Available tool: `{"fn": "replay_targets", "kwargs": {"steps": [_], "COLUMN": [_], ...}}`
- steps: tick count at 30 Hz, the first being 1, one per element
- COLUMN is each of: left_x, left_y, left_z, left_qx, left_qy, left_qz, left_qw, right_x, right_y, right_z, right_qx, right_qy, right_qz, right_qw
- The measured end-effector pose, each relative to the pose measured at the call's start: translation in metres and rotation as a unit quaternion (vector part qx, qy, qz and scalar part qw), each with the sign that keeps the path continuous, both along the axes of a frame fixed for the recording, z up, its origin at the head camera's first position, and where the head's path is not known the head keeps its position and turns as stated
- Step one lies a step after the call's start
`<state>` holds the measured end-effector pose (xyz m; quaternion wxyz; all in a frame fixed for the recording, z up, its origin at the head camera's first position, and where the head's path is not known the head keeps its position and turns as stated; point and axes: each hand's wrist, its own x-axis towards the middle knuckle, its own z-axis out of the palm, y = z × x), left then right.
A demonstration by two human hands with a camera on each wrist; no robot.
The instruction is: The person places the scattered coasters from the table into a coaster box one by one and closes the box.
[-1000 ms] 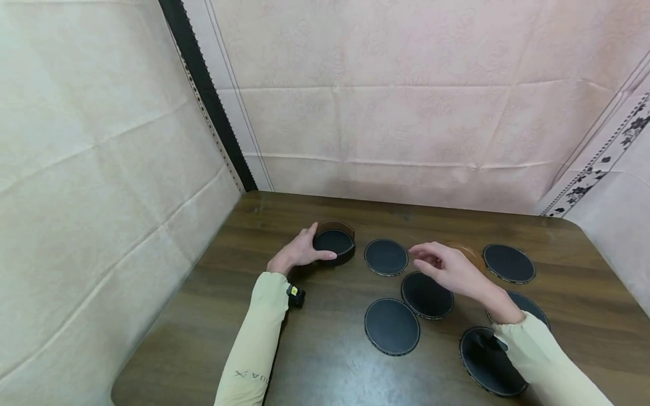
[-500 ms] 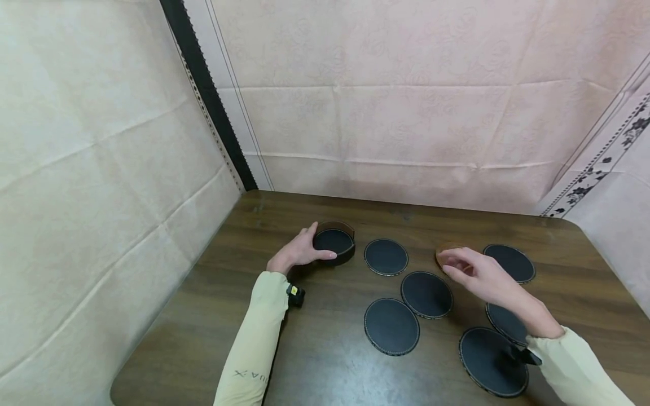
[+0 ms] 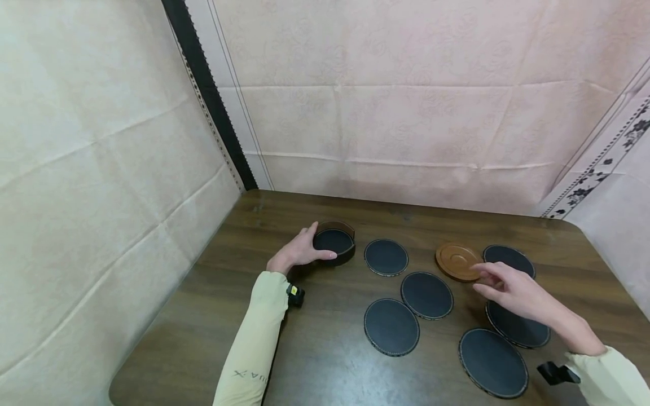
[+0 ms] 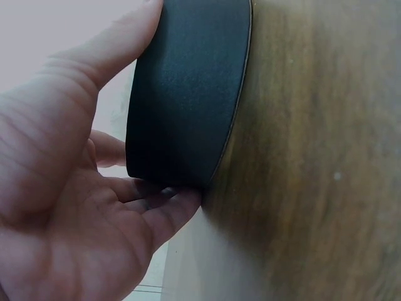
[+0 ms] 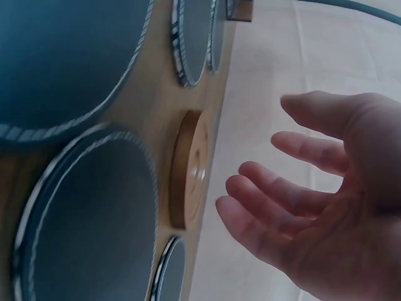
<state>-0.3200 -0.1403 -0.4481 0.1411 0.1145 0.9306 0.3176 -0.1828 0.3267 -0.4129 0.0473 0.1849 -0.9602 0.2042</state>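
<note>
Near the back left of the table, my left hand (image 3: 303, 248) grips a round dark coaster holder (image 3: 347, 256), thumb on the near side and fingers round the far side. A black coaster (image 3: 332, 241) lies inside it. In the left wrist view the thumb and fingertips touch the holder's smooth black wall (image 4: 188, 88). My right hand (image 3: 515, 290) is raised over the right side with loosely bent fingers and nothing in them. Just left of its fingertips lies a brown wooden-looking disc (image 3: 454, 260) with ring grooves. Part of a black coaster (image 3: 508, 257) is hidden behind the hand.
Several round black coasters with stitched edges lie flat on the wooden table (image 3: 213, 316), among them a back coaster (image 3: 386, 257), a middle coaster (image 3: 427, 295) and a front right coaster (image 3: 493, 363). Pale cloth (image 3: 406, 113) hangs behind and along both sides.
My right hand has moved right, away from the coaster beside the holder and past the brown disc, which is now uncovered. The left hand and the holder have stayed put.
</note>
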Motion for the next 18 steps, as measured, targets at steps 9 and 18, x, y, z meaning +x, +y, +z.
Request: {"fn": "replay_targets", "kwargs": {"steps": [9,18], "left_x": [0.000,0.000], "left_y": [0.000,0.001], "left_z": [0.000,0.000], "left_qx": [-0.006,-0.008], "left_qy": [-0.002,0.000], "left_qz": [0.008,0.007], "left_qw": [1.0000,0.9999], "right_x": [0.006,0.008], "right_y": [0.025,0.048], "right_z": [-0.010,-0.022], "right_qx": [0.039,0.090], "right_qy": [-0.036,-0.024], "right_qz": [0.010,0.038], "right_qw": [0.999,0.995]}}
